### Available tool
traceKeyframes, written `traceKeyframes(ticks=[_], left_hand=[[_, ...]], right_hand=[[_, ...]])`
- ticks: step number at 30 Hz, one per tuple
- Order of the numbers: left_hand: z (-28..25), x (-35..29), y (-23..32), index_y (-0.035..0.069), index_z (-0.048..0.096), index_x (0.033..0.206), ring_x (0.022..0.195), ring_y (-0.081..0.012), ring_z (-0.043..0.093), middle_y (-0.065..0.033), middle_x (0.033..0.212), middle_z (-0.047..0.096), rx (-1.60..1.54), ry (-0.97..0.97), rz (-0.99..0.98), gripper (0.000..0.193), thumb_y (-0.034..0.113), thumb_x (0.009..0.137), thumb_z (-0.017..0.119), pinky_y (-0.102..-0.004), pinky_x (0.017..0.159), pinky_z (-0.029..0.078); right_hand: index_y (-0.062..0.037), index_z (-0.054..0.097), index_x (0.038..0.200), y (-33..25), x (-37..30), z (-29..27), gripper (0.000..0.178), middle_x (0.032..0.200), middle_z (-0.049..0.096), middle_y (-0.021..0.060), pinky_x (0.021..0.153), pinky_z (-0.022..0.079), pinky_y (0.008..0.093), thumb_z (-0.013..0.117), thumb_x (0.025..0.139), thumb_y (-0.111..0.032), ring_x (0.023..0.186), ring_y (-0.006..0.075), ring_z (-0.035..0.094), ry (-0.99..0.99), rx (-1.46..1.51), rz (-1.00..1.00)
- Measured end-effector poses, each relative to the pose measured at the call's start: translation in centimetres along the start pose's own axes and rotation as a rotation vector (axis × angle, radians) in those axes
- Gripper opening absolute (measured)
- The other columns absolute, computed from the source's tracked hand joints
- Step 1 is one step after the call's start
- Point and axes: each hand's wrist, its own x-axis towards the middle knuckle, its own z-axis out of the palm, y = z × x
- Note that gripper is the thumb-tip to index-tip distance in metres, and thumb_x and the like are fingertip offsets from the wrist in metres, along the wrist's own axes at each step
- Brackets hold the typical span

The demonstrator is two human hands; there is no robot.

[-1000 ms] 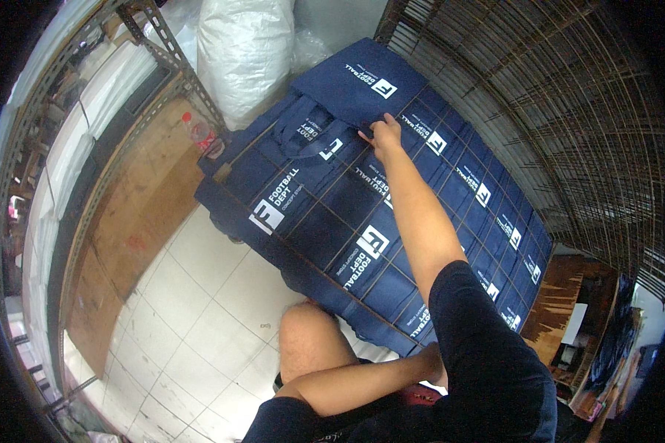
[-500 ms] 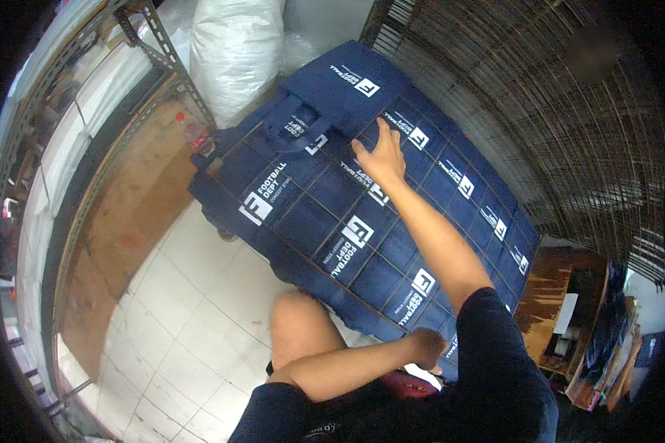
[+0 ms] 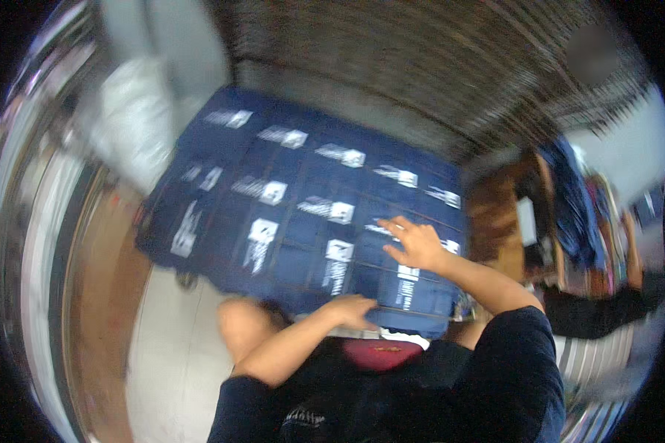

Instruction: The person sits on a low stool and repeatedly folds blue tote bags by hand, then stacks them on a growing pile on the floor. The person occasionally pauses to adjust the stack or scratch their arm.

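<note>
Navy blue fabric pieces (image 3: 288,251) with white printed marks lie flat in rows before me, covering a broad surface crossed by thin dark lines. Over the near right part of these rows is my right hand (image 3: 417,245), its fingers spread and nothing seen in it. Whether its fingertips touch the fabric I cannot tell. My left hand (image 3: 353,310) is at the near edge of the rows, close to my lap. Its fingers look loosely stretched toward the right, somewhat blurred, with no held thing visible.
A stuffed white plastic sack (image 3: 137,122) stands at the far left, beside a brown board (image 3: 100,295). A slatted screen (image 3: 421,74) rises behind the fabric. At the right are a wooden cabinet (image 3: 495,221), hanging dark blue cloth (image 3: 569,199) and another person's arm (image 3: 632,251).
My view has swung to the right. My right hand has come back from the far rows to the near right ones. My left hand has turned and straightened its fingers at the near edge.
</note>
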Motion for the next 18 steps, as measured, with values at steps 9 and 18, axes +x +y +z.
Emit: traceKeyframes(ticks=[9, 18], left_hand=[[1.9, -1.4, 5.2, 0.006, 0.044, 0.130, 0.106, -0.0326, 0.057, -0.0167, 0.114, 0.059, -0.076, -0.108, -0.144, 0.080, 0.061, 0.075, 0.062, -0.0376, 0.090, 0.044], [10.7, -2.1, 11.6, 0.011, 0.043, 0.131, 0.073, -0.0182, 0.061, -0.0120, 0.104, 0.062, -0.397, -0.039, -0.021, 0.064, 0.043, 0.081, 0.066, -0.0313, 0.069, 0.050]], right_hand=[[-0.0126, 0.058, 0.112, 10.0, -21.7, -9.2, 0.041, 0.089, 0.065, 0.0105, 0.062, 0.050, 0.0408, 0.065, 0.076, -0.030, 0.074, 0.0302, 0.064, 0.719, 0.073, 0.623], [-0.0089, 0.058, 0.110, 23.1, -36.2, -16.0, 0.033, 0.088, 0.060, 0.0031, 0.050, 0.043, 0.0204, 0.064, 0.083, -0.026, 0.060, 0.0083, 0.057, 1.539, 0.738, 0.969]])
